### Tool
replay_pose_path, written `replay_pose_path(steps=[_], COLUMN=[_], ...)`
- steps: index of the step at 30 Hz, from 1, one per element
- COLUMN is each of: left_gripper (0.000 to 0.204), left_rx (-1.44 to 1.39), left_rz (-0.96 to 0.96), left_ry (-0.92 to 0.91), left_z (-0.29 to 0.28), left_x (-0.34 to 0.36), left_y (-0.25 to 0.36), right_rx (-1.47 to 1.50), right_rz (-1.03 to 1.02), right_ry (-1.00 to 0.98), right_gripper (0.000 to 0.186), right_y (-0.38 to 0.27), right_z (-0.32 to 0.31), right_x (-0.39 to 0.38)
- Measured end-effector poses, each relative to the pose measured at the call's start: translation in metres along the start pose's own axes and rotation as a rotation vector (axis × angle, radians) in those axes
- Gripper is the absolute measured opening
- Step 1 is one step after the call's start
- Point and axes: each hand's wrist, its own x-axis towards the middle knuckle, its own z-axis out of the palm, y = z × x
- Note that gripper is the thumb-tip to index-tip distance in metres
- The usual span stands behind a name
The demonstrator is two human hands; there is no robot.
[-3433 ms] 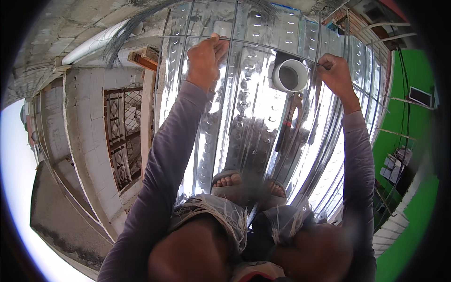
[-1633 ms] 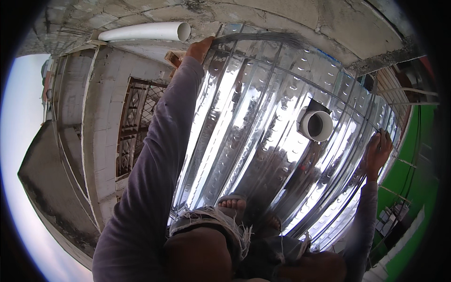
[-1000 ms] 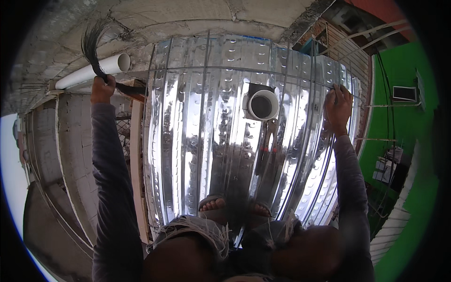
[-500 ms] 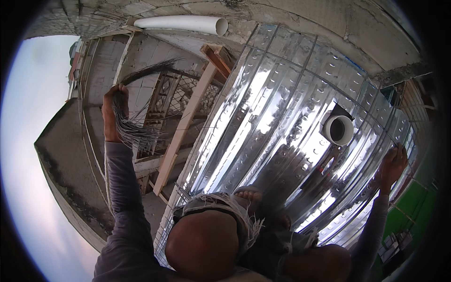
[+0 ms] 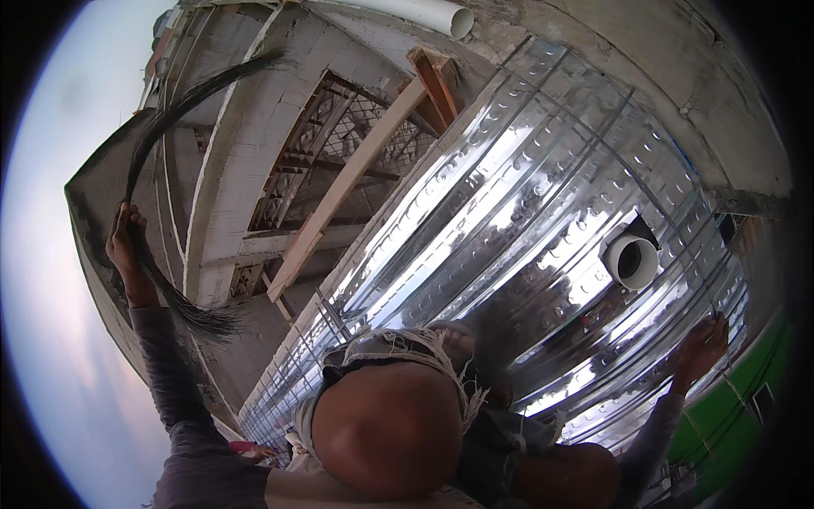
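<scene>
My left hand (image 5: pixel 127 250) is raised at the far left, closed around the middle of a long bundle of thin dark tie wire (image 5: pixel 165 127). The bundle curves up and right above the fist, and its loose ends fan out below. At the right, my right hand (image 5: pixel 699 352) is by the outer bars of a steel bar grid (image 5: pixel 649 191). Its fingers are bent together with a small dark tip showing at them; what they hold is too small to name. Shiny ribbed metal decking (image 5: pixel 441 237) lies under the grid, beneath my bent knees (image 5: pixel 386 433).
A white pipe stub (image 5: pixel 653 265) sticks up through the decking. Another white pipe (image 5: pixel 432 15) lies by the far wall. Beyond the decking's left edge are a drop, a slanted wooden plank (image 5: pixel 339 195) and a metal lattice (image 5: pixel 394 140). Something red (image 5: pixel 246 447) shows at lower left.
My left hand has swung outward to the left and lower with the tie wire still in it. My right hand sits lower in the view, which has tilted and shifted.
</scene>
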Motion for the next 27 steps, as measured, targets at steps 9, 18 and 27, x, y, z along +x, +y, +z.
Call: replay_pose_path(steps=[9, 18, 27], left_gripper=[0.041, 0.018, 0.029], left_rx=[0.270, 0.293, 0.313], left_rz=[-0.384, -0.463, 0.220], left_ry=[-0.436, -0.586, 0.300], left_z=[0.114, 0.187, -0.112], left_x=[-0.138, -0.147, 0.062], left_y=[0.006, -0.100, 0.100], right_rx=[-0.026, -0.011, 0.060], right_rz=[0.086, 0.100, 0.167], right_ry=[0.038, 0.032, 0.010], right_gripper=[0.039, 0.041, 0.045], right_y=[-0.029, -0.040, -0.041], right_z=[-0.027, -0.039, -0.032], right_x=[0.011, 0.014, 0.003])
